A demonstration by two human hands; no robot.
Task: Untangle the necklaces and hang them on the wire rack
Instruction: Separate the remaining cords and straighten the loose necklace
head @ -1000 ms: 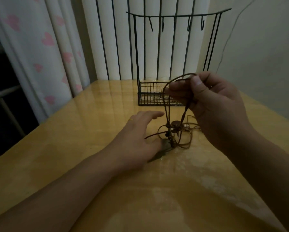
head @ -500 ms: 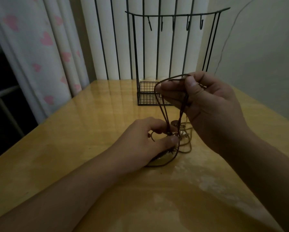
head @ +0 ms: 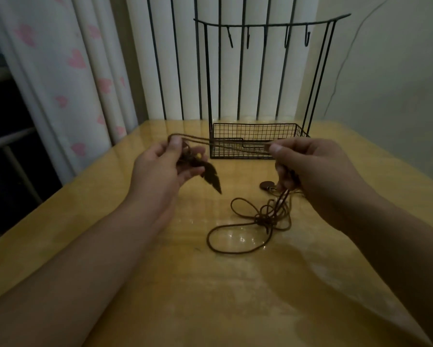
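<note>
Head view: the left hand [head: 164,169] pinches one necklace's cord by its feather pendant [head: 212,180]; the right hand [head: 310,166] grasps the same cord [head: 225,142], stretched between them; a knotted tangle [head: 265,216], perhaps a second necklace, lies on the counter [head: 160,284]; the wire rack [head: 265,20] hooks hang bare, so untangling is barely begun.
</note>
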